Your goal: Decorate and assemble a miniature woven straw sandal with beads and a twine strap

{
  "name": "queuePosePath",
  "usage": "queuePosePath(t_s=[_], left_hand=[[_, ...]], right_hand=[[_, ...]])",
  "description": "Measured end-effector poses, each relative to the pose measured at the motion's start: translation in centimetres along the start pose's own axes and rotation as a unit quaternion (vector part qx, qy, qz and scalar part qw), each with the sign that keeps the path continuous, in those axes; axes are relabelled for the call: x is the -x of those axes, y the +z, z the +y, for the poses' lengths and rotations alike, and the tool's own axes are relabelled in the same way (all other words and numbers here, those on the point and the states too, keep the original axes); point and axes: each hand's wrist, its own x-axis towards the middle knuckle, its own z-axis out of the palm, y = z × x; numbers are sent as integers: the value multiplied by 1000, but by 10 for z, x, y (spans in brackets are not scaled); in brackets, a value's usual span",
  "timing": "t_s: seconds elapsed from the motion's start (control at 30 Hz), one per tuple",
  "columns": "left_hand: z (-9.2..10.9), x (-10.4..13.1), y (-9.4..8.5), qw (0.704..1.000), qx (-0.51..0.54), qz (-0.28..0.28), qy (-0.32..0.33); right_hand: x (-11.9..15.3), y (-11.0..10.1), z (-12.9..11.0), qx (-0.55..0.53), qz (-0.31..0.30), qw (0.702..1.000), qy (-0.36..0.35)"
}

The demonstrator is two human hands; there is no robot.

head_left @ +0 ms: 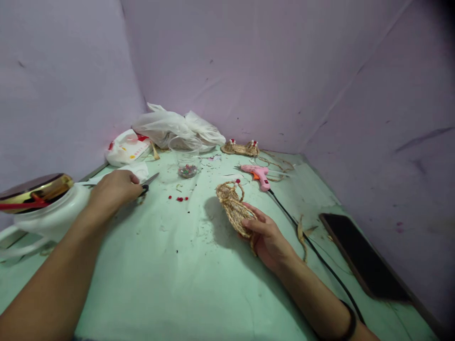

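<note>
Nearest, a dark wristband point(350, 324) circles the right wrist at the bottom right of the frame, and a black phone point(366, 255) lies along the lower right of the green tabletop point(170, 293). At the lower left, behind the left forearm, stands a white pot point(53, 218) with a handle, topped by a tilted, gold-rimmed lid point(46, 185).

Just right of the frame's center, the right hand point(268, 237) grasps a woven straw piece point(237, 210), thumb on top and fingers beneath, raised above the table. A braided loop rises from its far end, where a red bead point(238, 182) and some white show. Right of that hand, dry straw scraps point(302, 234) lie near a black cord point(305, 234).

Left of center, the left hand point(119, 187) is palm down with curled fingers over scissors point(152, 178), whose pointed blade and a bit of dark handle show beyond the fingertips; I cannot tell whether it grips them. To its right, several loose red beads point(180, 199) lie in a short row.

Farther off, a pink glue gun point(261, 175) lies right of center, and a clear cup point(185, 158) holds mixed beads point(187, 171). Against the purple wall point(227, 61) sit a white plastic bag point(170, 125), left of center, and a second woven piece point(241, 149) with red-and-white bead clusters.
</note>
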Motion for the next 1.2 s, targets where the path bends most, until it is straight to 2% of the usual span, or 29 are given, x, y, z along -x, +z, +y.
queuePosePath(t_s=[0.2,0.37,0.47,0.57,0.63,0.7,0.73,0.8,0.87,0.93,0.97,1.03,1.07,1.1,1.13,1.17,1.2], left_hand=[[-4,-7,-2,1000,15,-4,-14],[1,-1,1,1000,0,7,-12],[4,6,0,1000,-15,-9,0],[15,13,1,998,-65,-17,2],[28,16,1,994,-105,25,2],[43,16,2,990,-112,68,42],[50,14,3,989,-113,66,69],[59,7,5,989,-109,18,97],[63,1,6,989,-108,-7,96],[65,3,8,991,-111,5,78],[68,7,9,992,-100,18,77],[76,24,14,995,4,43,94],[83,34,19,985,110,-8,130],[90,45,26,952,238,-105,160],[98,55,33,890,375,-208,152],[105,64,41,812,495,-284,124],[112,70,49,733,586,-331,100]], right_hand=[[-1,-1,-4,-15,14,1000,-3],[-4,-3,-1,-12,18,1000,-1],[-5,-2,3,-6,22,1000,-3],[-4,2,5,-3,28,1000,1],[-4,4,5,-7,33,999,3],[-4,4,5,-16,28,999,0],[-4,4,5,-22,24,999,-1],[-5,1,7,-36,21,999,-4],[-7,-1,10,-45,18,999,-3],[-8,-3,11,-54,9,998,1],[-7,-4,11,-63,3,998,7],[-6,-4,6,-98,-16,994,34],[-4,-3,3,-124,-31,990,52],[-3,-2,-1,-150,-46,985,68],[-1,0,-5,-174,-62,979,81],[0,2,-8,-192,-78,974,92],[1,4,-10,-204,-92,969,102]])
